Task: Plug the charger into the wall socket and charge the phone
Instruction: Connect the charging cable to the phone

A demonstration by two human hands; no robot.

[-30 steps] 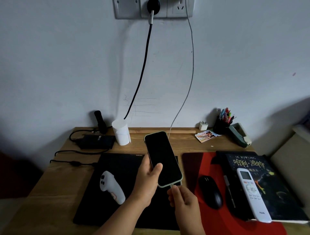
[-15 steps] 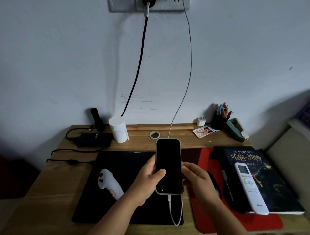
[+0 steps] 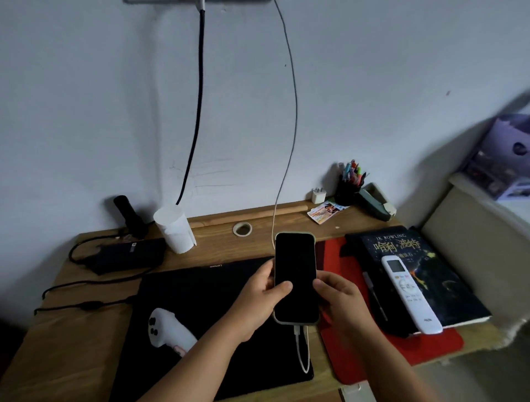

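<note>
A phone (image 3: 295,275) with a dark screen and pale green case is held upright over the desk. My left hand (image 3: 259,298) grips its left edge, thumb on the screen. My right hand (image 3: 337,298) holds its right edge. A white charging cable (image 3: 302,353) is plugged into the phone's bottom, loops below it, then rises behind the phone and up the wall as a thin cable (image 3: 292,114). The wall socket (image 3: 160,1) is almost cut off at the top edge; the charger in it is out of view.
A black mat (image 3: 200,301) with a white controller (image 3: 166,331) lies left. On the right, a red mat (image 3: 401,353) carries a book (image 3: 424,272) and a white remote (image 3: 407,292). At the back stand a paper roll (image 3: 173,228), a spare charger cube (image 3: 319,196) and a pen cup (image 3: 348,186).
My right hand left the cable plug at the phone's bottom and moved up to hold its right edge. The phone turned upright. The view tilted down, so the socket slid off the top.
</note>
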